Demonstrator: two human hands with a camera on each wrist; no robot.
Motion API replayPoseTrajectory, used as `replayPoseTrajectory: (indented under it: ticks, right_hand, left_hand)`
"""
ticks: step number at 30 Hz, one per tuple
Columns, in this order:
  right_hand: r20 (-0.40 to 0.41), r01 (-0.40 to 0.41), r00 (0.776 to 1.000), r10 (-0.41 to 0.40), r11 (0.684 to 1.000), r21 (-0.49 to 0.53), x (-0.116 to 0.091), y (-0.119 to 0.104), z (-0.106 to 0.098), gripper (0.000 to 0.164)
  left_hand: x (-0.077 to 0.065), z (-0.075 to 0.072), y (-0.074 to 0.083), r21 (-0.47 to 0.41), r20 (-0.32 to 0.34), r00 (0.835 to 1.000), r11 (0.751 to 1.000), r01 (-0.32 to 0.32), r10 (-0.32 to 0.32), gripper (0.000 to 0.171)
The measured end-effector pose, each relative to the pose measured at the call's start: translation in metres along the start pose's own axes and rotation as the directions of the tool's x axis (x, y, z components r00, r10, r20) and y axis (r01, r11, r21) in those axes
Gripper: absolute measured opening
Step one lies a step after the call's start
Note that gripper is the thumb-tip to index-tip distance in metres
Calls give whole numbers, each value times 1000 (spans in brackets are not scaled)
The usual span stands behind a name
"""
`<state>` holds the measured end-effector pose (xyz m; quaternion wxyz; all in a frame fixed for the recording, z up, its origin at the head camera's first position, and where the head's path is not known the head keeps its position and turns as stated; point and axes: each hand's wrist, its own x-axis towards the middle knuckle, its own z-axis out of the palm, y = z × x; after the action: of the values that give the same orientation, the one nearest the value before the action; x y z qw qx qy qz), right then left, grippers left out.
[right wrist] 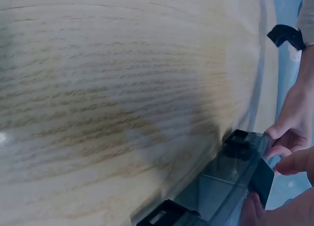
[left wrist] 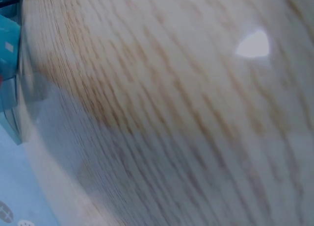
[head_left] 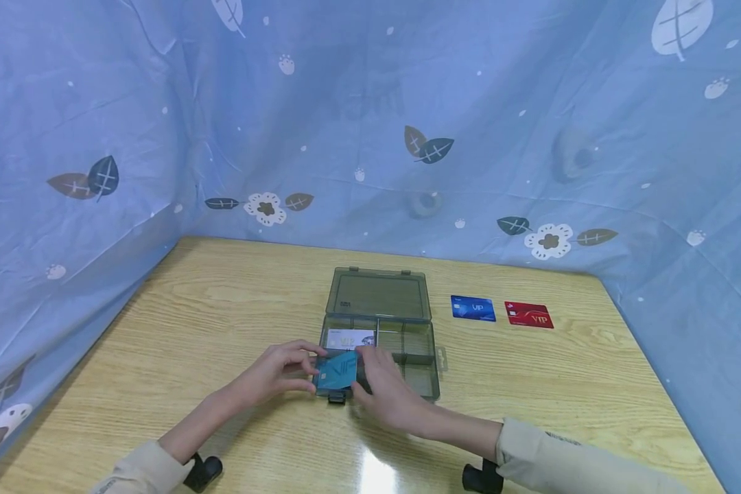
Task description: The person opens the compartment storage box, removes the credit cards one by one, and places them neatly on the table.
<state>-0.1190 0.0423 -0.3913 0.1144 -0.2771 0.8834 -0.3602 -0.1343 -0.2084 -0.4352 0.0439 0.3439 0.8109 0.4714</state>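
Observation:
A teal card (head_left: 337, 371) lies tilted over the front left compartment of a clear grey divided plastic box (head_left: 421, 379), whose lid (head_left: 379, 293) is folded back. My left hand (head_left: 284, 370) holds the card's left side with bent fingers, at the box's left edge. On the card's right side, my right hand (head_left: 387, 390) grips it between thumb and fingers. Behind it, a white VIP card (head_left: 349, 338) lies in the back left compartment. The right wrist view shows the left hand (right wrist: 293, 119) by the box corner. Only the teal card's edge (left wrist: 9, 47) enters the left wrist view.
A blue VIP card (head_left: 473, 308) and a red VIP card (head_left: 528, 315) lie flat on the wooden table (head_left: 241, 288), right of the box. A blue leaf-patterned cloth (head_left: 370, 123) hangs behind and along the sides. Black latches (head_left: 336, 396) stick out at the box front.

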Motion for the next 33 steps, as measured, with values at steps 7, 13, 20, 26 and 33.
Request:
replayPoseTrajectory:
  ticks: [7, 13, 20, 26, 33]
  right_hand:
    - [-20, 102, 995, -101, 984, 145, 15, 9, -1, 42]
    - [-10, 88, 996, -87, 986, 144, 20, 14, -2, 47]
    - [29, 77, 996, -83, 981, 177, 22, 19, 0, 41]
    - [-6, 95, 995, -95, 981, 168, 22, 23, 0, 25]
    - [-35, 49, 999, -40, 956, 289, 21, 30, -6, 28]
  left_hand:
    - [-1, -1, 0, -9, 6, 1000, 1000, -10, 10, 15]
    - [0, -1, 0, 1, 6, 1000, 1000, -11, 11, 15]
    - [0, 0, 0, 13, 4, 1000, 1000, 10, -10, 15]
    - [0, 0, 0, 1, 7, 1000, 1000, 31, -31, 14]
    - [0, 0, 1, -27, 13, 998, 998, 55, -55, 16]
